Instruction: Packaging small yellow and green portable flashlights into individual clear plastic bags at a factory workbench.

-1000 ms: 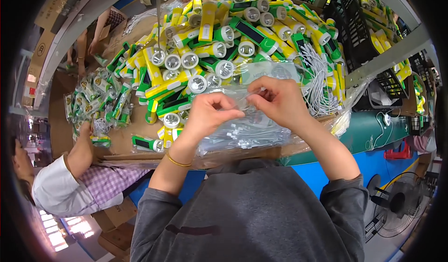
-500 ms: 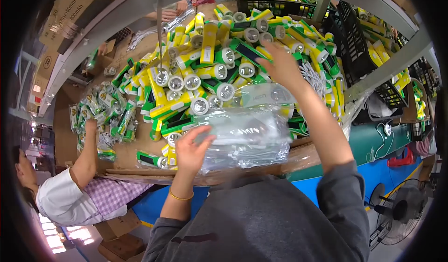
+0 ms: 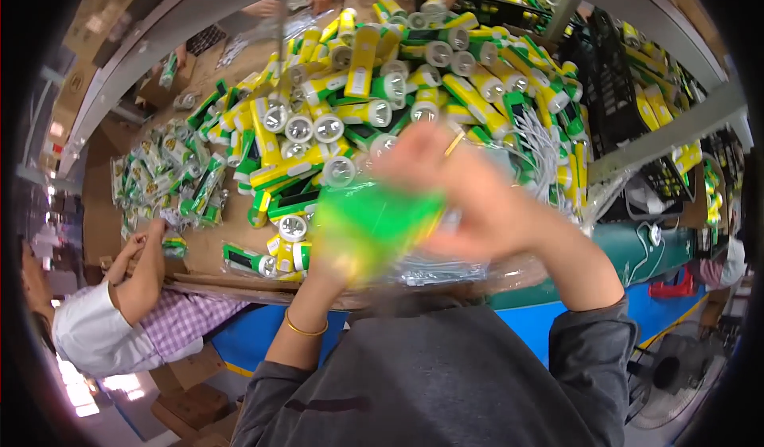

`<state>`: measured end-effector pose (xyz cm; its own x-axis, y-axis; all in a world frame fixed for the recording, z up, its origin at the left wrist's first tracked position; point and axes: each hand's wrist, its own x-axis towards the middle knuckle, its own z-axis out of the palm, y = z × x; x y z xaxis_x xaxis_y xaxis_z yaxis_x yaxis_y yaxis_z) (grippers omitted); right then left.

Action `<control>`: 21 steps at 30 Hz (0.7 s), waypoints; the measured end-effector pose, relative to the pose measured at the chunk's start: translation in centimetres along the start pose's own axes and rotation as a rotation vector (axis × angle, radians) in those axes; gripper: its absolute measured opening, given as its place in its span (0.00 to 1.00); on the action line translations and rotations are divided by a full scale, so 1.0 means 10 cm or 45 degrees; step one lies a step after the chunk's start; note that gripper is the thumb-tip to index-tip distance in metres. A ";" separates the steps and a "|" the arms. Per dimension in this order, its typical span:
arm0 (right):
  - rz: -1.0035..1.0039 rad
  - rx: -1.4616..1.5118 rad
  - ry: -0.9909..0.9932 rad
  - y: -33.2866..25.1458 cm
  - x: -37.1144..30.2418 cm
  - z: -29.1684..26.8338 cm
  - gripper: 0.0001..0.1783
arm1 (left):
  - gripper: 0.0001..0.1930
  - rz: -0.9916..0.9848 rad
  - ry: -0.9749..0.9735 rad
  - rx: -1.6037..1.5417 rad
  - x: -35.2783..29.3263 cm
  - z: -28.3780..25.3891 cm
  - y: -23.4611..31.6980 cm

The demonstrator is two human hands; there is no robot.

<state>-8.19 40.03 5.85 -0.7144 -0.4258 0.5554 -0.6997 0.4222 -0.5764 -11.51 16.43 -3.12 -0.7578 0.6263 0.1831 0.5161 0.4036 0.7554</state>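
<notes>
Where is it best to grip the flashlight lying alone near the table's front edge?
Probably the flashlight by its green-and-yellow body, from above, fingers across its width. It lies flat with its round lens end pointing right, toward the pile, and its long sides look free.

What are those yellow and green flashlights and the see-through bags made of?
The flashlights look like glossy hard plastic: bright moulded yellow and green bodies with light glinting off them, and shiny silvery reflector heads behind clear lenses. The bags look like thin, clear, crinkly plastic film with bright wrinkle highlights. The green flashlight in the hands is too blurred to judge.
</notes>
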 end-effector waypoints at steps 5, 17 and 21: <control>-0.105 -0.123 -0.016 0.09 -0.45 0.56 0.23 | 0.31 -0.236 -0.203 -0.577 0.17 0.05 -0.01; 0.926 -0.224 0.481 0.14 -0.98 0.12 0.14 | 0.27 0.182 -0.166 0.029 0.04 0.07 0.21; 1.692 -0.870 0.423 0.37 -1.74 -0.15 0.16 | 0.22 0.180 -0.154 0.003 -0.01 0.07 0.14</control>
<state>1.63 50.20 -5.06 -0.7135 0.6998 0.0352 0.6236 0.6571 -0.4236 -10.50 17.39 -2.52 -0.6241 0.7525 0.2102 0.6152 0.3074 0.7260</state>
